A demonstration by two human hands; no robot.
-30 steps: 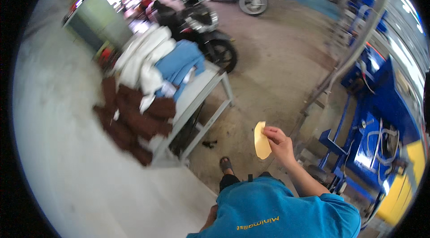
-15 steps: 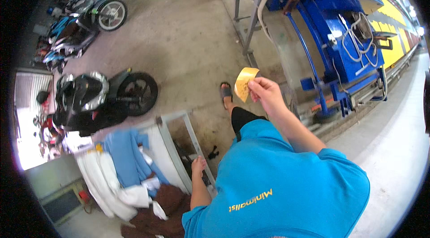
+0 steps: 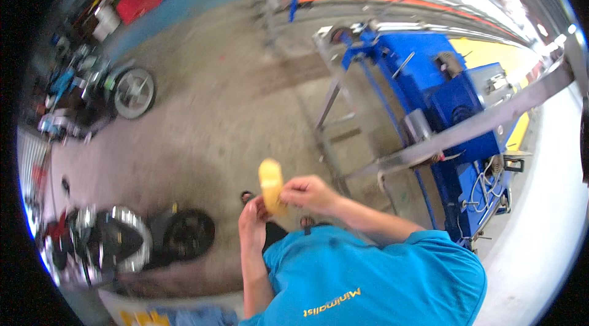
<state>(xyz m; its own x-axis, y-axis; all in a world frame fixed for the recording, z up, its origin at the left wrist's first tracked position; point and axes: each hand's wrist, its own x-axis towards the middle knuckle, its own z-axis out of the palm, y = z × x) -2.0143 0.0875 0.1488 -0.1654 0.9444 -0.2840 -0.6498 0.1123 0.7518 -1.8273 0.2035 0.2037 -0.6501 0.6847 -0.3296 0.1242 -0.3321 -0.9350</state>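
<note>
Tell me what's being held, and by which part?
A yellow strip, by its lower half: right hand on the right edge, left hand on the left.

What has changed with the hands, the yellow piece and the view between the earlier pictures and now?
The left hand, earlier down at the person's left side, has come up to the lower end of the yellow piece; blur hides whether it grips. The piece has moved left. The view has turned right, leaving the blue cloth at the lower edge. The right hand still holds the piece.
</note>
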